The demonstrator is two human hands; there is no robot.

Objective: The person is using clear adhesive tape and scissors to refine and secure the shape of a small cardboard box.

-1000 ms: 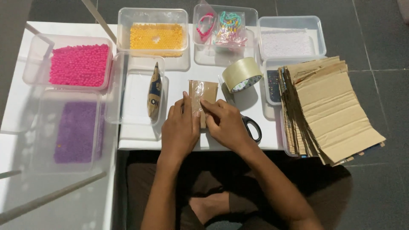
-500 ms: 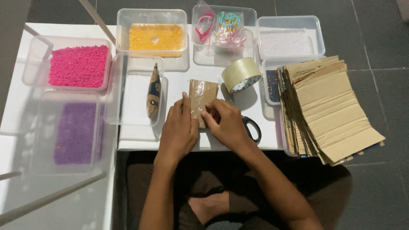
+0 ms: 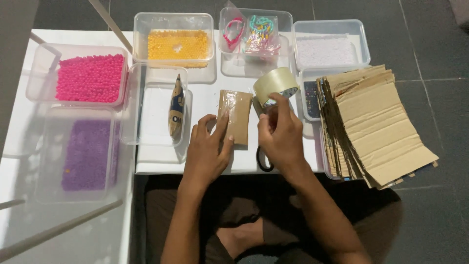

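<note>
Cardboard piece (image 3: 236,116) under flat left hand (image 3: 207,152), right hand (image 3: 281,137) pinching tape roll (image 3: 275,86), scissors (image 3: 264,161) mostly hidden.

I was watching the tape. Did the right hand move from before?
Yes. The right hand has gone up from the small cardboard piece to the tape roll, away from the scissors at the table's near edge.
</note>
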